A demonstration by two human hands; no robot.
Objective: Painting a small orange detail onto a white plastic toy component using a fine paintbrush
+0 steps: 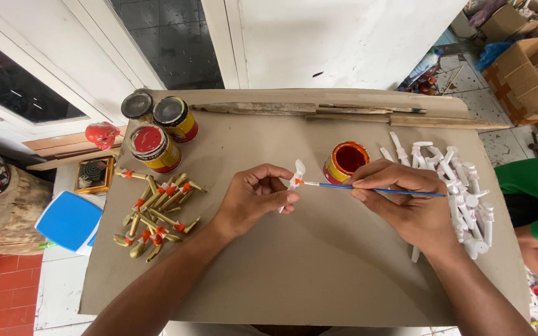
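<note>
My left hand (pixel 253 198) pinches a small white piece (pixel 295 178) with an orange-painted band, held above the brown cardboard sheet (pixel 319 274). My right hand (pixel 406 202) grips a thin blue paintbrush (pixel 381 189) whose tip touches the orange band on that piece. Just behind the brush stands an open tin of orange paint (pixel 345 160). A heap of unpainted white pieces (pixel 459 193) lies to the right of my right hand. To the left lies a cluster of gold pieces with orange bands (pixel 157 214).
Three paint tins stand at the back left: a red one (pixel 152 147), a dark one (pixel 175 118), a lidded one (pixel 137 104). Wooden strips (pixel 344 113) lie along the far edge. A person in green (pixel 533 199) sits at right. Cardboard boxes (pixel 524 68) stand beyond.
</note>
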